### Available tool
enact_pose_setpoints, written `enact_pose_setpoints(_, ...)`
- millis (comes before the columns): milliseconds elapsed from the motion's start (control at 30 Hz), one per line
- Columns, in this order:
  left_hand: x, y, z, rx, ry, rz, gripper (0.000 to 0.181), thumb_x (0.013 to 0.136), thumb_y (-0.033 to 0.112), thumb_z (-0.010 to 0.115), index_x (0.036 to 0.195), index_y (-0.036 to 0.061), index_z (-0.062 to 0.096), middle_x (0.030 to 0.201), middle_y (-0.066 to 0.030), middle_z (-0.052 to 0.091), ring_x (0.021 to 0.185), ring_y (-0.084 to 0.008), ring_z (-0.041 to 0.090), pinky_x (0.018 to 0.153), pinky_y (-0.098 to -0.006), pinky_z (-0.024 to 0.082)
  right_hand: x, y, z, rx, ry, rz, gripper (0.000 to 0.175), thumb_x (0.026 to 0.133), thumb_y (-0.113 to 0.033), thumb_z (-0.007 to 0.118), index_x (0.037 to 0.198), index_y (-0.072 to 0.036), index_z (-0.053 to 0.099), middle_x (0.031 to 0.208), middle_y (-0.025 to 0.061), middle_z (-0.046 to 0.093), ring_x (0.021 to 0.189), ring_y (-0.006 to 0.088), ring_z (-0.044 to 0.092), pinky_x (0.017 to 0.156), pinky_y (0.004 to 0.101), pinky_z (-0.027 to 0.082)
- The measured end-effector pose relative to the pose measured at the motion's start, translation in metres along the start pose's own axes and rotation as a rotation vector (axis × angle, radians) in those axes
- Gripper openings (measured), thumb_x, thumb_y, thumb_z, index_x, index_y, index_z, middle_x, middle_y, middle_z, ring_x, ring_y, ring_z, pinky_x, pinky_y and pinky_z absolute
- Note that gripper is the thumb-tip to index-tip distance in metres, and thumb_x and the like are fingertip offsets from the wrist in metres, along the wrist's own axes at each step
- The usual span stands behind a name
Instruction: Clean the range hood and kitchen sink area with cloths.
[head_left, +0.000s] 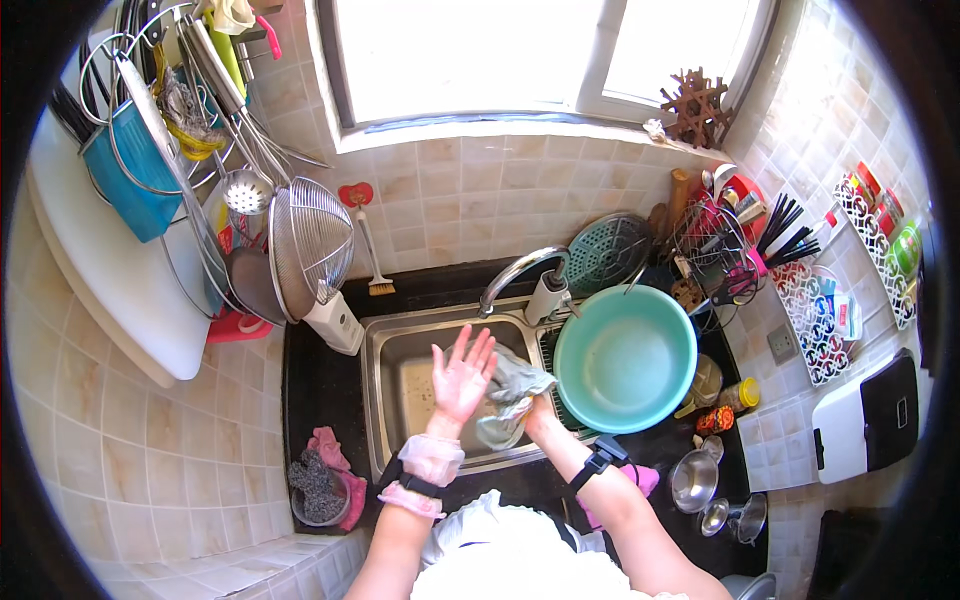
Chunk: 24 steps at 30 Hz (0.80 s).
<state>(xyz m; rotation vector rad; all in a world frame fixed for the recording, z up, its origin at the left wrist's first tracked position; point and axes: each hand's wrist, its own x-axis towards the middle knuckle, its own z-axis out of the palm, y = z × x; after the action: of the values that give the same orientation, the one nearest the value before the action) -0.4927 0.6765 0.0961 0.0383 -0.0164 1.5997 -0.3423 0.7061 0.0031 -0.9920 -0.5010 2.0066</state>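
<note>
My left hand (463, 379) is raised over the stainless steel sink (401, 382), palm up, fingers spread, with nothing in it. A pink plastic cuff (431, 459) and a black strap wrap that forearm. At the sink's right side, my right hand (537, 417) grips a wet-looking grey-green cloth (501, 430). Folds of the cloth hide most of those fingers, and part of it hangs behind my left hand. Above both hands curves a chrome faucet (517, 271); whether water runs cannot be made out. Right of the cloth stands a mint-green plastic basin (626, 367).
Strainers (311, 244) and utensils hang at left above a white bottle (335, 324). A tub of steel wool (321, 491) sits at the counter's left front. Steel bowls (694, 480) and jars (741, 394) line the right side. A wire utensil basket (712, 232) fills the back right corner.
</note>
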Motion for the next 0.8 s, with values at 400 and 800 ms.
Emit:
enact_pose_setpoints(400,0.002,-0.007,-0.038,0.199,0.119,-0.053,0.061,0.093,0.052,0.030,0.134,0.0063,0.034,0.136,-0.0200,0.037,0.125,-0.0292,0.038,0.103,-0.0409,0.033,-0.023,-0.066,0.055,0.099,-0.125,-0.038,0.038,0.094,-0.032,0.037,0.124,-0.010,0.047,0.113,0.0020,0.057,0.101,0.0185,0.055,0.088,0.0336,0.044)
enact_pose_setpoints(800,-0.016,-0.014,-0.090,0.374,0.226,-0.010,0.050,0.092,0.052,0.037,0.126,0.0157,0.043,0.114,0.0004,0.053,0.104,-0.0134,0.050,0.090,-0.0301,0.041,-0.049,-0.026,0.086,-1.227,-0.296,-0.891,0.036,0.088,-0.018,0.050,0.117,0.000,0.041,0.120,0.0209,0.044,0.115,0.0364,0.042,0.097,0.0398,0.034)
